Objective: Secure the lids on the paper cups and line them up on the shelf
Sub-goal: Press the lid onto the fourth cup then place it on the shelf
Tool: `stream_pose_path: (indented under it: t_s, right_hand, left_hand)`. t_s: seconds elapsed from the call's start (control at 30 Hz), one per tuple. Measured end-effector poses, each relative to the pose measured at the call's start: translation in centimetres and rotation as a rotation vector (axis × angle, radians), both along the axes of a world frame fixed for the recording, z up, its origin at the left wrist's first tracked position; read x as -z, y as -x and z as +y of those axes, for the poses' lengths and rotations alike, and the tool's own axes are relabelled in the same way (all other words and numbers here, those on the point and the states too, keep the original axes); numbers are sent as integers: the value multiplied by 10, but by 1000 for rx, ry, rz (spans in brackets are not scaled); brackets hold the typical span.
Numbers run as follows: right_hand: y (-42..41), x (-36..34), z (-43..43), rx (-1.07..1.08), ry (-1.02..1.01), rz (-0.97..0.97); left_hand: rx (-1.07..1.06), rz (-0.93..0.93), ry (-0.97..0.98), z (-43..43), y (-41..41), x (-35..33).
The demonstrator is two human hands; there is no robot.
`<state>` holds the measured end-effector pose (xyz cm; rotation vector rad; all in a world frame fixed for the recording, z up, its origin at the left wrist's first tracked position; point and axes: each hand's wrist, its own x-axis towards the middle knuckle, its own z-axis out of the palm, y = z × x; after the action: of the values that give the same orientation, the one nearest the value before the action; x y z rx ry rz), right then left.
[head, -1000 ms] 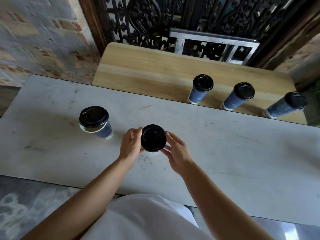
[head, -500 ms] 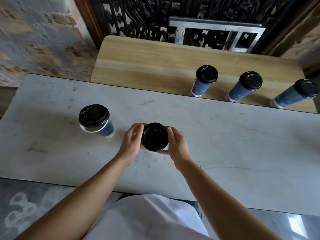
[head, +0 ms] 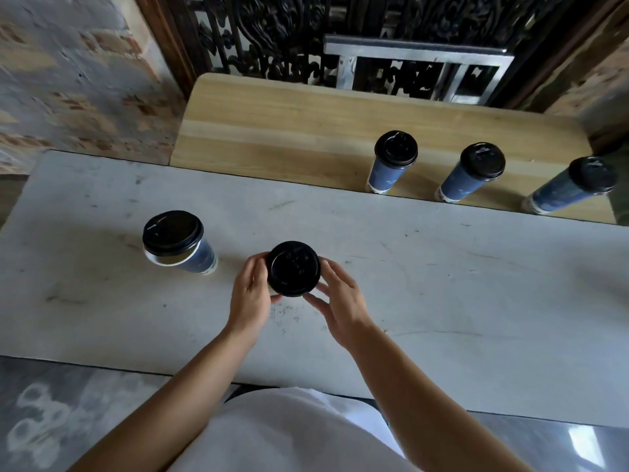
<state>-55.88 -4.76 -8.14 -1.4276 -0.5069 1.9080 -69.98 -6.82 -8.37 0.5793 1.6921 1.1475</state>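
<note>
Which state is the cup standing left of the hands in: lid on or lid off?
Lid on. The left cup on the grey table carries a black lid covering its whole mouth. Whether it is pressed fully tight cannot be told.

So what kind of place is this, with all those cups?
Probably a small café or coffee stall. Paper cups with black lids stand on a wooden shelf, a stone counter sits in front, and an old brick wall is behind.

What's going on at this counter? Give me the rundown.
A person is working on a paper cup on the grey counter, with the left hand and right hand on either side of its black lid. Another lidded cup stands to the left. Three lidded cups stand in a row on the wooden shelf behind.
</note>
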Motion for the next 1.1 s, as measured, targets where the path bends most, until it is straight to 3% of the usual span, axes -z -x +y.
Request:
stream_pose_path:
  t_s: [0.33,0.73,0.9,1.1]
  right_hand:
    - [-2,5,-3,-74,-159,-127]
    - [11,7,9,-151,-207,-293]
    - [14,6,13,-131,-191,-308]
    - [4,-1,11,-98,-75,-121]
  left_hand:
    - [87,136,151,8,14,4]
    - [361,115,31,23,38,-4]
    - [299,17,62,24,29,-8]
    - [144,-61,80,12,18,-9]
